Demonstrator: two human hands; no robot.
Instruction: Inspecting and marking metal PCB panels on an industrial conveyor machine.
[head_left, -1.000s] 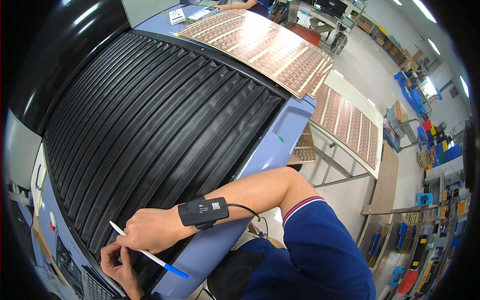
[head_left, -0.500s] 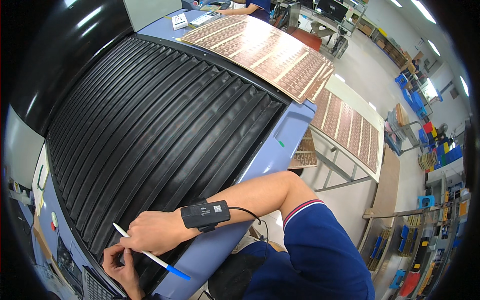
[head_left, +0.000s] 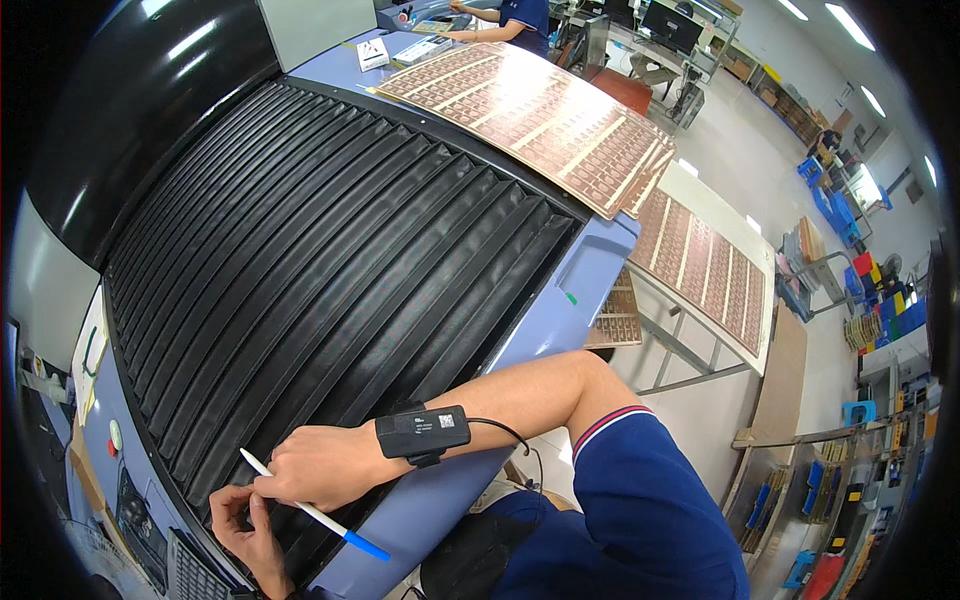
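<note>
My right hand (head_left: 325,468) is closed around a slim white pen with a blue end (head_left: 330,523); its tip points up and left, and the blue end points down and right. Just below and left of it, my left hand (head_left: 245,530) curls with thumb and fingers pinched against the right fingertips. What sits in that pinch, if anything, is hidden. Both hands are over the near end of a black pleated bellows cover (head_left: 330,260) on a blue-grey machine. A black device with a cable (head_left: 423,433) is strapped to my right wrist.
Copper-patterned panels (head_left: 540,110) lie on the machine's far ledge. Another panel (head_left: 700,250) rests on a metal-framed table to the right. A keyboard (head_left: 195,573) and a red-green button (head_left: 114,437) are at lower left. A co-worker (head_left: 522,22) sits beyond the panels; shelving (head_left: 800,520) stands at right.
The whole view has shifted slightly, showing more of the co-worker, who now has a hand raised. My two hands keep nearly the same pose, with the pen still in the right.
</note>
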